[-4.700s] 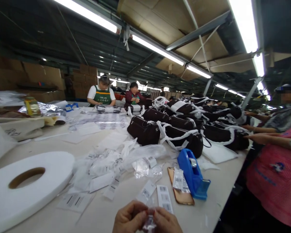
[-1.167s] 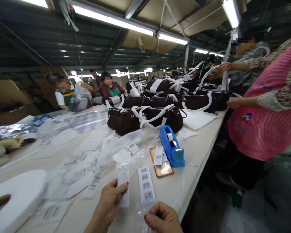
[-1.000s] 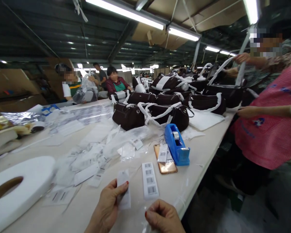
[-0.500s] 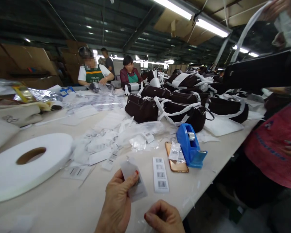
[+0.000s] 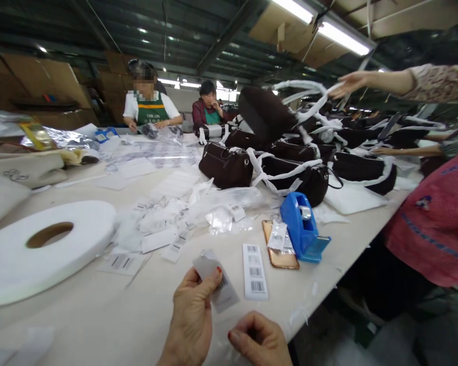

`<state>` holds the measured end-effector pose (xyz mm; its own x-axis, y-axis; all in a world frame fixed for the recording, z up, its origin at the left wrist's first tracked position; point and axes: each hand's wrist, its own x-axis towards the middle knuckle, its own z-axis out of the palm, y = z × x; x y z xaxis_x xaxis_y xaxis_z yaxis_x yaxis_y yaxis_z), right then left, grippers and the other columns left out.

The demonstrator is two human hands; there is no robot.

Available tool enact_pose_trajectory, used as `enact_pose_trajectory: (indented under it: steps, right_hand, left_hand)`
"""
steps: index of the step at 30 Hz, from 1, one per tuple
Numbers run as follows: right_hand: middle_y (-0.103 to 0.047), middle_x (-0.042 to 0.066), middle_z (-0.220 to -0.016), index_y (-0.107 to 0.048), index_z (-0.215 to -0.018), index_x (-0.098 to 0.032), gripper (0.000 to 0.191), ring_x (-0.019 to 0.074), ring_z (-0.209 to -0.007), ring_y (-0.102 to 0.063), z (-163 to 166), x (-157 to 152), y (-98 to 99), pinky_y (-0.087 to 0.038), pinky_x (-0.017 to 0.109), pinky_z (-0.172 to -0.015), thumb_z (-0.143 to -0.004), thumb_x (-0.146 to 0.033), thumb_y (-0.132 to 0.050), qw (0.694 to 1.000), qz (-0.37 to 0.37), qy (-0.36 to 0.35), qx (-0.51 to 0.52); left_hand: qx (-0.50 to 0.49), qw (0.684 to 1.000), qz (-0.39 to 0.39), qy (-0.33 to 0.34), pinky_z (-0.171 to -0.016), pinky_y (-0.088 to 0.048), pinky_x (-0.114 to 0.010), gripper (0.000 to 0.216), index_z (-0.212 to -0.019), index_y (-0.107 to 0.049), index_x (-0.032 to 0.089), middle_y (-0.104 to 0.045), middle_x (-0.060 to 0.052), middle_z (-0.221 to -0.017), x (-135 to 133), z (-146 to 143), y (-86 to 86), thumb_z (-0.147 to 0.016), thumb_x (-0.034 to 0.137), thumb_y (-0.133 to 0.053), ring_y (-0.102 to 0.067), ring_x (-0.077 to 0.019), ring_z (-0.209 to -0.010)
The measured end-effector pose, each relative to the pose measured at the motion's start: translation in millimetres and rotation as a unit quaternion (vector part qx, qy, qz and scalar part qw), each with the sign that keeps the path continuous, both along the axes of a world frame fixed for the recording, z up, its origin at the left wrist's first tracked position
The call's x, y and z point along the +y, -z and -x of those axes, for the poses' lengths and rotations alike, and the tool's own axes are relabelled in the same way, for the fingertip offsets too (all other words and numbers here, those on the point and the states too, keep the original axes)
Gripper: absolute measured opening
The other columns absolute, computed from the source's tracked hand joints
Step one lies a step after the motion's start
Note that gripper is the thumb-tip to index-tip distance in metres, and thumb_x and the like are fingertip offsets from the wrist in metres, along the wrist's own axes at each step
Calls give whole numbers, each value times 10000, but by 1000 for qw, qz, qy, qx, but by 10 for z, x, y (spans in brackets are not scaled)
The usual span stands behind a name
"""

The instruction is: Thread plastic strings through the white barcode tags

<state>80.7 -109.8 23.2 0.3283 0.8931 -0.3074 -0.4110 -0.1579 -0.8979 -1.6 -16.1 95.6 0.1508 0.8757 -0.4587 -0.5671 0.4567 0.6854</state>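
My left hand (image 5: pixel 191 320) pinches a small clear bag with a barcode tag (image 5: pixel 216 282) inside, held up just above the table's near edge. My right hand (image 5: pixel 258 339) is curled closed beside it at the bottom of the view; what its fingers hold is hidden. A white strip of barcode labels (image 5: pixel 255 271) lies flat on the table just beyond both hands. A pile of loose tags and clear bags (image 5: pixel 168 229) spreads further back.
A blue tape dispenser (image 5: pixel 302 227) and a gold phone (image 5: pixel 279 251) sit right of the labels. A big white tape roll (image 5: pixel 41 249) lies at left. Dark handbags (image 5: pixel 226 168) with white-wrapped straps fill the far right. A person in a pink apron (image 5: pixel 438 223) reaches over them; two seated people work across the table.
My left hand has lifted the bagged tag off the table and tilted it. The person at right has lowered a dark handbag onto the pile and stretched an arm out.
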Motion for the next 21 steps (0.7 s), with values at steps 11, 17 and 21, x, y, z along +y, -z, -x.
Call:
enact_pose_trajectory:
  steps: [11, 17, 21]
  right_hand:
    - [-534, -30, -464, -577, -526, -135, 353, 73, -449, -395, 12, 7, -12, -277, 203, -472, -490, -411, -794, 1000, -1, 13, 2]
    - [-531, -30, -462, -573, -517, -138, 353, 73, -448, -395, 10, 15, -47, -297, 206, -473, -485, -412, -794, 1000, 0, 14, 12]
    - [-506, -42, -432, -575, -505, -137, 344, 68, -434, -373, 14, 23, -94, -304, 205, -466, -486, -404, -791, 1000, 0, 18, 15]
  left_hand:
    - [-1, 1000, 9, -5, -500, -490, -179, 277, -623, -663, 153, -695, 21, -563, -57, 29, 45, -384, 149, -803, -595, -102, -505]
    - [3, 1000, 11, -7, -497, -489, -181, 266, -610, -657, 149, -689, 18, -551, -89, 32, 103, -387, 143, -803, -590, -102, -483]
    - [9, 1000, 11, -16, -469, -486, -190, 262, -590, -653, 142, -683, 13, -534, -114, 33, 109, -375, 141, -803, -587, -112, -466]
